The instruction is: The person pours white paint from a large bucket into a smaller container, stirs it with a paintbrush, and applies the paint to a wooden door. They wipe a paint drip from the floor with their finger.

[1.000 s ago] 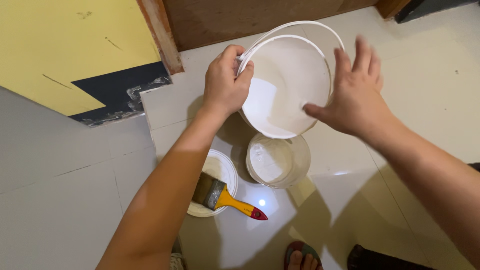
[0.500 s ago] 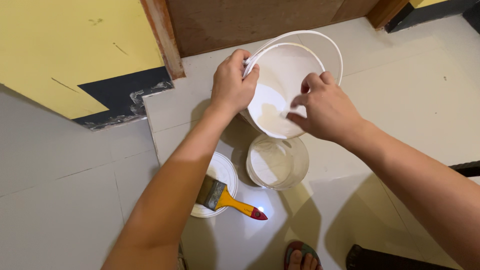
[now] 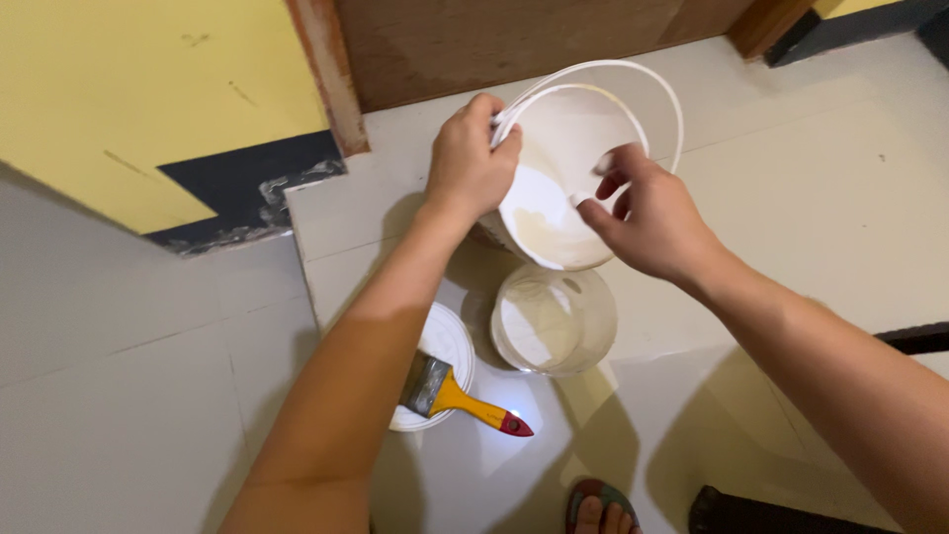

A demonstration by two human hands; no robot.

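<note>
Tilting toward the camera, the large white bucket [image 3: 568, 168] hangs above the floor with its mouth angled down over a smaller clear tub [image 3: 552, 318] that stands on the pale tiled floor [image 3: 811, 218] directly below it. White paint coats the bucket's inside and pools near the low lip. The left hand [image 3: 473, 163] is closed around the bucket's rim where the thin white handle [image 3: 633, 74] meets it, fingers curled tight, so that grip carries the weight. The right hand [image 3: 647, 218] is at the opposite, lower side of the rim, thumb and fingers loosely pinched at the edge or just inside it; whether it actually clamps the rim I cannot tell.

The main risk, as I judge it, is paint missing the tub: the bucket's mouth is much wider than the tub's, so a steeper tilt could send a broad sheet over the tub's edge onto the tiles. With one hand bearing the load at a single point of the rim, the bucket could also swing or twist, and wet paint on the rim could make either hold slip. The tub looks light and could be knocked over if the bucket's lip dips onto it.

Just left of the tub a round white lid [image 3: 440, 346] lies on the floor with a yellow-handled paintbrush [image 3: 457, 394] resting across it, close enough to catch splashes, as is the sandalled foot [image 3: 598, 506] near the bottom edge
</note>
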